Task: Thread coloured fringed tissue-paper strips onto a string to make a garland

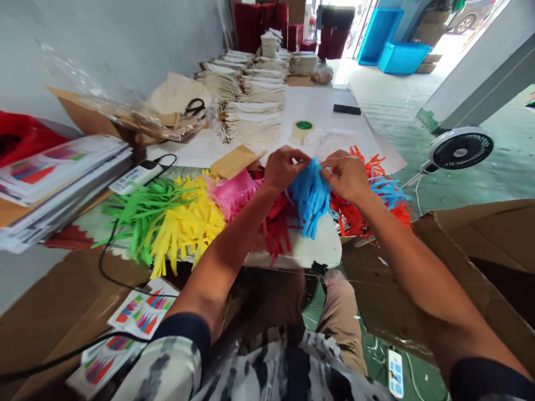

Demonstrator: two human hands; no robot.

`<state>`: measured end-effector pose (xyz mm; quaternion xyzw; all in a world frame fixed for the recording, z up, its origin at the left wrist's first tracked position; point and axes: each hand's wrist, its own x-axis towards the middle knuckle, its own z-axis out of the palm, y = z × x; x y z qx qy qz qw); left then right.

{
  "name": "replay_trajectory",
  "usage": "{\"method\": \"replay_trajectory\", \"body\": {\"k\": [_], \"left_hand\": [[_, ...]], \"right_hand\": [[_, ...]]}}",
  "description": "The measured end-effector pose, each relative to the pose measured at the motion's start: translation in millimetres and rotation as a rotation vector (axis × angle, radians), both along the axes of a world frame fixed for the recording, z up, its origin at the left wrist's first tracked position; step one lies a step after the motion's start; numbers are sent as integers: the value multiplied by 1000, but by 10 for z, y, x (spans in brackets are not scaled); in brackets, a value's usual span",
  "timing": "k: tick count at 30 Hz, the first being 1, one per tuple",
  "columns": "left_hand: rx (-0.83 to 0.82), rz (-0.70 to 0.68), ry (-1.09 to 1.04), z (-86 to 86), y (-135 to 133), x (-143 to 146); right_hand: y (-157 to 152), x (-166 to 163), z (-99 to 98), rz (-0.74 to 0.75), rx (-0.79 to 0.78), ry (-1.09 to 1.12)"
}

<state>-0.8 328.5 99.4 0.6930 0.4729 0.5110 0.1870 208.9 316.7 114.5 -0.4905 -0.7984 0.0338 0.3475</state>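
A blue tissue-paper tassel (311, 195) hangs with its fringe down over the table's front edge. My left hand (286, 167) pinches its top from the left. From the right, the fingers of my right hand (346, 171) are closed on the same top edge. Left of it lie dark red fringe (276, 234), pink fringe (236, 195), yellow fringe (190, 223) and green fringe (146, 209). Red-orange fringe (353, 214) mixed with more blue strips lies at the right, beside my right wrist. My left forearm hides part of the pink and dark red fringe.
Stacks of bundled off-white pieces (254, 120) fill the table's back left. A tape roll (302, 131), a black phone-like object (346, 109) and scissors (195, 107) lie beyond my hands. A small fan (462, 147) stands right, above an open cardboard box (472, 234). Printed cards (144, 306) lie lower left.
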Motion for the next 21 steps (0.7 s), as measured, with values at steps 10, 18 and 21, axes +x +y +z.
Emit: {"method": "replay_trajectory", "body": {"k": [10, 18, 21], "left_hand": [[-207, -32, -329, -268, -166, -83], [-89, 11, -315, -224, -233, -2], [-84, -39, -260, -197, -247, -18]], "right_hand": [[242, -35, 207, 16, 75, 190], [244, -101, 542, 69, 208, 190], [159, -147, 496, 49, 123, 43]]}}
